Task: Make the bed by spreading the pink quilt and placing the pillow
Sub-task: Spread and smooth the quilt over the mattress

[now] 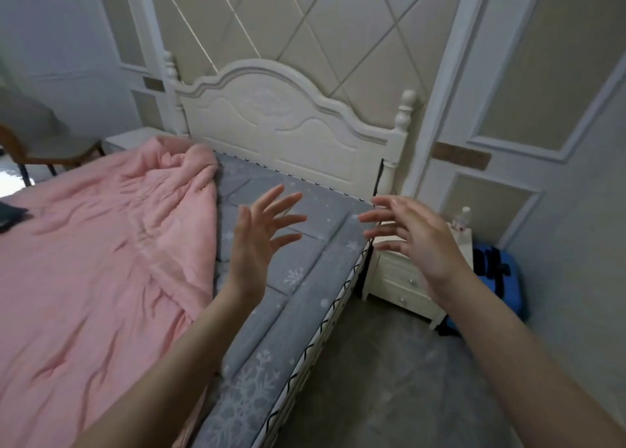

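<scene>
Both hands are hanging in the air over the near corner of the bed, empty and holding nothing. The left hand [259, 241] is spreading its fingers wide above the bare grey mattress [288, 278], palm turned toward the other hand. The right hand [415, 241] is hovering just off the mattress corner, fingers loosely fanned and pointing left, in front of the white bedside cabinet [403, 285].

The pink quilt [101, 261] is lying across the left part of the bed, wrinkled, with its top corner bunched up near the white carved headboard [281, 125]. Its right edge is falling in folds beside the left wrist, leaving a strip of the snowflake-printed mattress uncovered from the headboard down to the near edge. No pillow is showing in this view.

A small dark object [10, 215] is sitting on the quilt at the far left; what it is cannot be told. A wooden chair [40, 149] is standing beyond the bed on the left. A clear bottle [462, 219] is standing on the cabinet, and a blue suitcase [494, 278] is resting on the floor just behind it, against the wall.
</scene>
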Demonstrator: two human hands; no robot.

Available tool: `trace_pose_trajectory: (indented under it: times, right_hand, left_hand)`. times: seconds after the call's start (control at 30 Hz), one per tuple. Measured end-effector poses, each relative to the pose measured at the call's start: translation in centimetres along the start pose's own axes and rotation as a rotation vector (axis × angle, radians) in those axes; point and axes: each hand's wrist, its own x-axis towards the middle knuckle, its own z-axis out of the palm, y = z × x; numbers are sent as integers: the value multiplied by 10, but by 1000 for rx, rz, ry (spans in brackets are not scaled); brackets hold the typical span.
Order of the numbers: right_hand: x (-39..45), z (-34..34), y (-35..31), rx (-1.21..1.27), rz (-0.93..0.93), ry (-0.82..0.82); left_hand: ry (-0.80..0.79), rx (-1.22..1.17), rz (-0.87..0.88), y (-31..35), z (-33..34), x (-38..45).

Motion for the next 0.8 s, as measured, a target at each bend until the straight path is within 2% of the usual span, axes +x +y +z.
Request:
trace_pose_trajectory:
  times: [0.13,0.3,0.5,0.67,0.8]
  right_hand:
    - [77,-16,7,2,-34,-43]
    - [200,-19,45,1,10,-112]
    - [334,3,92,91,114,-295]
    - [430,47,121,57,167,-462]
    - [466,104,149,15,206,-564]
  left_hand:
    - [52,1,-19,-29,-5,63]
    - [162,29,-28,-76,-22,140]
    - [467,67,-76,-123,-54,219]
    - [756,71,-60,-137,-89,272]
    - [859,109,-96,-152,-122,268]
